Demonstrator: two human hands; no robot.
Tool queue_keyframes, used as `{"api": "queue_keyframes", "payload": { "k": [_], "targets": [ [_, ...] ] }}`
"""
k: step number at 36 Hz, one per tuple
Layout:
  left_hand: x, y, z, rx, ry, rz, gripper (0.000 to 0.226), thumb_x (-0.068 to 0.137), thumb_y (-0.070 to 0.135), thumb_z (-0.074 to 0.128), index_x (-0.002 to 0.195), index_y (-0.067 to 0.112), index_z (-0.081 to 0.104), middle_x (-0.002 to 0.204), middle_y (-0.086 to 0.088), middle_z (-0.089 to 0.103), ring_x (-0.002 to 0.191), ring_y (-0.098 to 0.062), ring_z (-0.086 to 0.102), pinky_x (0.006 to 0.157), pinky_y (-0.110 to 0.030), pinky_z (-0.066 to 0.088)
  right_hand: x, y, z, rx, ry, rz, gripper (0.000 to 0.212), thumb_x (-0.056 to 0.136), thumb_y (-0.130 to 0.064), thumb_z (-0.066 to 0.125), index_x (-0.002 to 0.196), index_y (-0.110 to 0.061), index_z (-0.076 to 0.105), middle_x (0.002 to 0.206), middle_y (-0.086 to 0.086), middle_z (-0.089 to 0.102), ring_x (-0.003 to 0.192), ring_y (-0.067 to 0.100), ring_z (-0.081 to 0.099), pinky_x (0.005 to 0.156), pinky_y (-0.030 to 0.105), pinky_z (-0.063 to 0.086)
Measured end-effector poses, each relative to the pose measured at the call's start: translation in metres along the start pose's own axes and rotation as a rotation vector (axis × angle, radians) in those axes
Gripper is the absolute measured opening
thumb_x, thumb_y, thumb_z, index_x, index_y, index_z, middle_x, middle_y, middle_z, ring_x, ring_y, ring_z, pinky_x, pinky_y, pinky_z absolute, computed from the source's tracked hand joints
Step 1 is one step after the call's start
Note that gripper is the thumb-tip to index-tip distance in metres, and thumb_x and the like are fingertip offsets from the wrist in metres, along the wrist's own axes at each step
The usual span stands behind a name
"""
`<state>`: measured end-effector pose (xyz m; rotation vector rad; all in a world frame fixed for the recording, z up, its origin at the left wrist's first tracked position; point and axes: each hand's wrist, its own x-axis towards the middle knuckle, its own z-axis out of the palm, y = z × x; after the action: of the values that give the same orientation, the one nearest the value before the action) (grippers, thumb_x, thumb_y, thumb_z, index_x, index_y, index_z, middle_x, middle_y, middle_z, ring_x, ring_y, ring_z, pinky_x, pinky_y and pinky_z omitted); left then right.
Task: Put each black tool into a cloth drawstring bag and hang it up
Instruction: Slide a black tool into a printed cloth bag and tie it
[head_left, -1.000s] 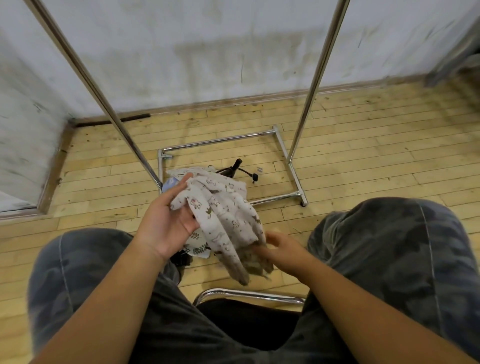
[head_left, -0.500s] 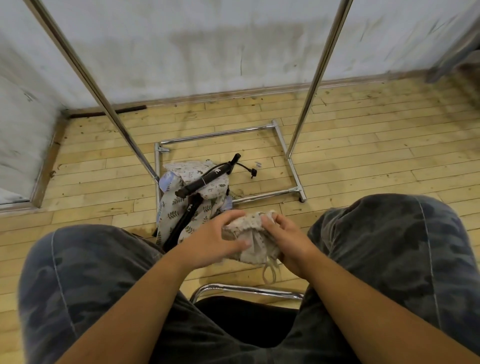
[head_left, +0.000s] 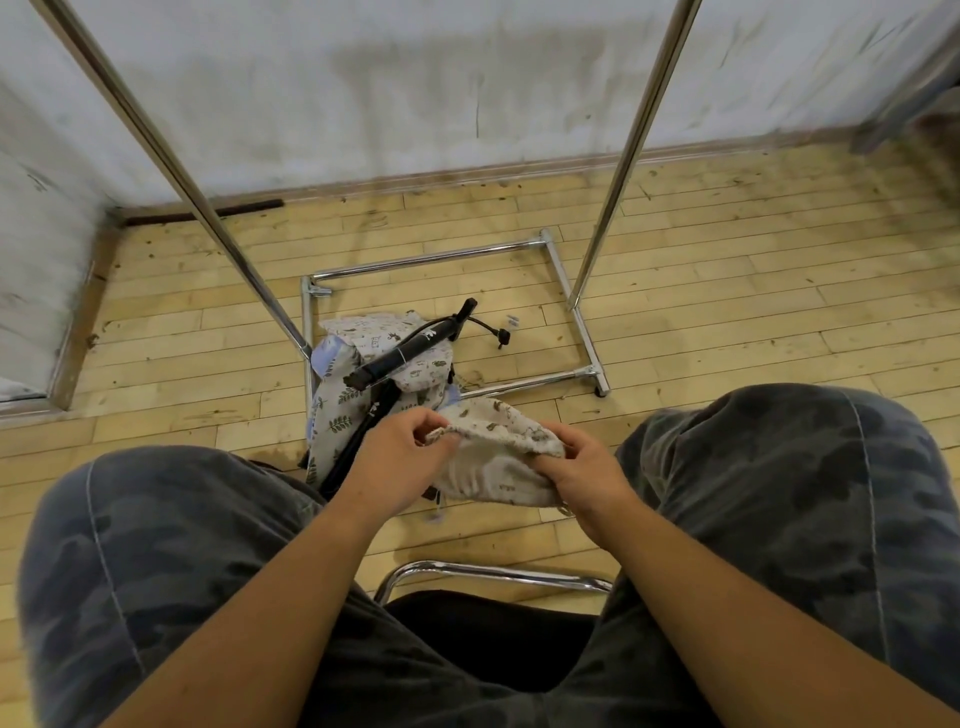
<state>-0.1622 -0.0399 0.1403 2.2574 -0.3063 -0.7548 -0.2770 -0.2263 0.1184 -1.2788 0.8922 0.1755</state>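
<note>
I hold a cream printed cloth drawstring bag (head_left: 493, 457) between my knees. My left hand (head_left: 402, 457) pinches its gathered rim on the left, and my right hand (head_left: 576, 467) grips the rim on the right, so the mouth is stretched between them. On the floor beyond lies a pile of other printed cloth bags (head_left: 358, 374). Two black tools rest on that pile: one black tool (head_left: 410, 348) lies across its top with a looped cord trailing right, and a second black tool (head_left: 363, 431) runs down toward my left hand.
A chrome garment rack stands ahead, its base frame (head_left: 576, 312) on the wooden floor and two uprights (head_left: 623, 156) rising out of view. A white wall is behind. My knees flank the bag, and the chrome front rail of my chair (head_left: 493, 571) is below.
Both hands lowered the bag from in front of the pile, uncovering the black tools. The hands have since drawn apart along the rim, stretching the bag's mouth wider.
</note>
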Motion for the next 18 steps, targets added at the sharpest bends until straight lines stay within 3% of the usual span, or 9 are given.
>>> {"api": "queue_keyframes", "payload": {
  "k": [3, 7, 10, 12, 14, 18],
  "targets": [
    [0.004, -0.004, -0.002, 0.073, 0.060, -0.007, 0.008, 0.097, 0.037, 0.067, 0.100, 0.030, 0.066, 0.088, 0.007, 0.068, 0.073, -0.007, 0.063, 0.054, -0.013, 0.042, 0.001, 0.002, -0.003, -0.249, 0.132, -0.073, 0.031, 0.093, -0.007, 0.069, 0.105, -0.035, 0.069, 0.100, -0.007, 0.072, 0.092, 0.013, 0.068, 0.075, 0.034, 0.063],
    [0.010, -0.009, -0.004, 0.063, 0.149, -0.020, 0.004, 0.100, 0.025, 0.062, 0.097, 0.027, 0.061, 0.084, 0.005, 0.063, 0.062, -0.006, 0.059, 0.047, -0.013, 0.041, 0.003, 0.001, -0.008, -0.347, 0.226, -0.123, 0.033, 0.096, -0.003, 0.064, 0.109, -0.032, 0.065, 0.092, -0.018, 0.064, 0.079, 0.005, 0.065, 0.050, 0.014, 0.050],
    [0.017, -0.016, -0.007, 0.068, 0.221, -0.020, 0.017, 0.096, 0.009, 0.059, 0.095, 0.025, 0.055, 0.088, -0.002, 0.062, 0.066, -0.015, 0.058, 0.050, -0.025, 0.044, 0.008, 0.002, -0.014, -0.294, 0.290, -0.104, 0.033, 0.095, 0.004, 0.061, 0.111, -0.024, 0.066, 0.099, -0.009, 0.064, 0.085, 0.006, 0.063, 0.046, 0.010, 0.047],
    [0.020, -0.023, -0.008, 0.111, 0.257, 0.010, 0.026, 0.091, 0.002, 0.057, 0.086, 0.026, 0.049, 0.087, -0.007, 0.057, 0.066, -0.021, 0.051, 0.053, -0.033, 0.041, 0.013, 0.003, -0.018, -0.249, 0.322, -0.081, 0.032, 0.096, 0.003, 0.062, 0.115, -0.021, 0.067, 0.108, -0.003, 0.065, 0.087, 0.009, 0.064, 0.047, 0.010, 0.048],
    [0.021, -0.026, -0.008, 0.167, 0.272, 0.067, 0.037, 0.089, -0.003, 0.055, 0.077, 0.031, 0.048, 0.091, -0.003, 0.054, 0.070, -0.022, 0.052, 0.057, -0.032, 0.041, 0.017, 0.003, -0.021, -0.237, 0.342, -0.060, 0.031, 0.095, 0.001, 0.064, 0.115, -0.023, 0.067, 0.110, -0.001, 0.066, 0.088, 0.011, 0.065, 0.051, 0.015, 0.052],
    [0.017, -0.023, -0.005, 0.273, 0.192, 0.159, 0.048, 0.098, -0.003, 0.051, 0.076, 0.037, 0.068, 0.117, 0.010, 0.052, 0.096, -0.009, 0.056, 0.077, -0.029, 0.051, 0.020, 0.006, -0.025, -0.236, 0.366, -0.042, 0.024, 0.092, -0.002, 0.069, 0.106, -0.022, 0.065, 0.108, 0.003, 0.068, 0.091, 0.017, 0.068, 0.061, 0.026, 0.061]
  ]
}}
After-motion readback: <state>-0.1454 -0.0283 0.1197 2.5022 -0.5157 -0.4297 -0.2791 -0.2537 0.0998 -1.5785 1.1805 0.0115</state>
